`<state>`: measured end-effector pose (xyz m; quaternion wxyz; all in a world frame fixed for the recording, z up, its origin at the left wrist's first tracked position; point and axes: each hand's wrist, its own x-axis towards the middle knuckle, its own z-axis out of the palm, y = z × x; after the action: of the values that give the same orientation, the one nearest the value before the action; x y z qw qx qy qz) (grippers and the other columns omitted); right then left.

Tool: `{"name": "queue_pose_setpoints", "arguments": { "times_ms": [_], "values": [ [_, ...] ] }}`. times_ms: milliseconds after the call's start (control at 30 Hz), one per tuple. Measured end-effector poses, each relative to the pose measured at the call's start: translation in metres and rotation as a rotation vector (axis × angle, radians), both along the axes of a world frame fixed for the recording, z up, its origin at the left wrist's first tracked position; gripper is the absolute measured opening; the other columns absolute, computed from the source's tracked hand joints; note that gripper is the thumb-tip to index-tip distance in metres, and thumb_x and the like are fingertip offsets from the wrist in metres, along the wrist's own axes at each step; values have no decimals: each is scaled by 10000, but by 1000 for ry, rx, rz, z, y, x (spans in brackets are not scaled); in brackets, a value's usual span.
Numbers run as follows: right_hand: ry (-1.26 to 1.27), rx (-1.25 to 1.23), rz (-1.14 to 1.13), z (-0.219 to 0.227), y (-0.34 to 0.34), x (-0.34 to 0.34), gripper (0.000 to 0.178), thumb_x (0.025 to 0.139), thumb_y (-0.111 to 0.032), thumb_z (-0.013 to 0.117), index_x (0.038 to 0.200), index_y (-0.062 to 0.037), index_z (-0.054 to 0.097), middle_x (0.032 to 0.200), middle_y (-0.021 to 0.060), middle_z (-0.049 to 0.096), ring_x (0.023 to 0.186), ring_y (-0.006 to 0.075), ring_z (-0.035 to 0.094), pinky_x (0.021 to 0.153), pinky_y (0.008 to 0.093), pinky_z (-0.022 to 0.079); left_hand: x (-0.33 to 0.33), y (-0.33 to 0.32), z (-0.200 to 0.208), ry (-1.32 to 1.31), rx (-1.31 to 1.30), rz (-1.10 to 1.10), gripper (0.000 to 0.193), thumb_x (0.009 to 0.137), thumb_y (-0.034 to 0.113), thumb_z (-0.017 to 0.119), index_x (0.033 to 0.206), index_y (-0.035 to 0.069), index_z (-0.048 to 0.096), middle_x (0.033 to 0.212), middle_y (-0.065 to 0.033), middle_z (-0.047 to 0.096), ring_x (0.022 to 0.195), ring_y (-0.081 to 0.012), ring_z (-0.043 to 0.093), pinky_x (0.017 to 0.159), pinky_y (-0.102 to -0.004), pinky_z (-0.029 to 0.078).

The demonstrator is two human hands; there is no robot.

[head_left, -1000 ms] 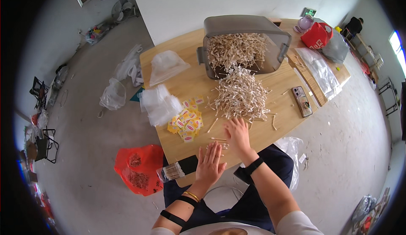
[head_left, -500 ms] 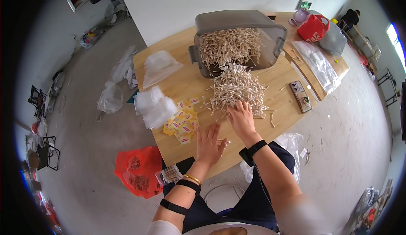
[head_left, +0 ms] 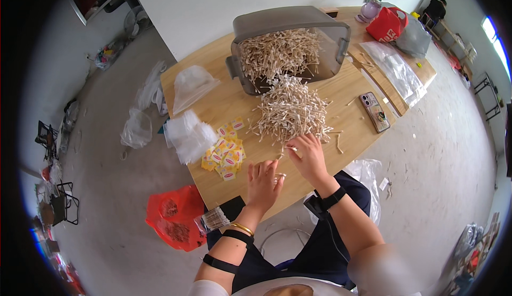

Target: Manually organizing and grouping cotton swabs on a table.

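A heap of cotton swabs [head_left: 292, 112] spills onto the wooden table from a grey translucent bin [head_left: 288, 23] lying on its side. My right hand [head_left: 310, 161] is at the heap's near edge, thumb and fingers pinched on cotton swabs whose white tips stick out toward the left. My left hand [head_left: 260, 186] is closer to the table's front edge, fingers curved over a few swabs; their tips show between thumb and forefinger. Small yellow-and-white printed slips [head_left: 228, 154] lie left of the heap, beside a stack of clear plastic bags [head_left: 191, 136].
A phone [head_left: 374, 112] lies right of the heap. Farther right are a flat plastic sheet [head_left: 397, 69] and a red bag [head_left: 388, 25]. A packet of swabs [head_left: 215, 218] sits by my left forearm, above a red plastic bag [head_left: 173, 210]. Another person [head_left: 436, 9] sits far right.
My right hand has drawn back slightly from the heap with cotton swabs in its fingers. The left hand's fingers have gone from flat to curved. The whole view has shifted a little.
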<state>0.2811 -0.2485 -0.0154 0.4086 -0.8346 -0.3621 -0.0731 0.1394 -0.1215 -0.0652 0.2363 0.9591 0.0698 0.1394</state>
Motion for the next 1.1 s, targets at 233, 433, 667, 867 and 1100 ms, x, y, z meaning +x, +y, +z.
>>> {"name": "queue_pose_setpoints", "arguments": {
  "times_ms": [233, 433, 667, 867, 1100],
  "values": [
    [-94, -199, 130, -37, 15, -7, 169, 806, -154, 734, 962, -105, 694, 965, 47, 641, 1022, 271, 555, 911, 398, 434, -14, 0, 7, 26, 85, -105, 511, 877, 244, 688, 1347, 136, 518, 1290, -88, 538, 1265, -318, 475, 1150, -590, 256],
    [77, -204, 1, -20, -17, -14, 313, 775, -131, 764, 1077, -112, 688, 1100, 79, 618, 1094, 318, 528, 967, 427, 436, -53, 17, 21, 106, 51, -58, 809, 776, 356, 800, 1447, 95, 431, 1464, -141, 401, 1398, -372, 370, 1206, -617, 173],
    [151, -276, -77, -43, -37, -21, 247, 771, -124, 763, 997, -113, 663, 1023, 88, 594, 1046, 313, 545, 930, 418, 446, -48, 21, 10, 130, -19, 23, 978, 771, 360, 828, 1538, 65, 298, 1568, -171, 294, 1485, -409, 257, 1214, -631, 140],
    [74, -194, 2, -58, -5, -23, 68, 815, -131, 696, 859, -94, 661, 953, 81, 599, 1002, 297, 560, 857, 412, 447, -13, 19, 3, 37, -15, 54, 1008, 759, 377, 837, 1544, 64, 288, 1550, -182, 322, 1477, -410, 279, 1210, -634, 145],
    [61, -164, 70, -48, 1, -24, 113, 816, -127, 697, 923, -103, 673, 977, 77, 590, 1014, 297, 552, 867, 408, 443, -2, 34, 4, 113, 88, -39, 1081, 742, 470, 829, 1572, 87, 252, 1601, -123, 324, 1515, -334, 248, 1226, -600, 130]
  ]
}}
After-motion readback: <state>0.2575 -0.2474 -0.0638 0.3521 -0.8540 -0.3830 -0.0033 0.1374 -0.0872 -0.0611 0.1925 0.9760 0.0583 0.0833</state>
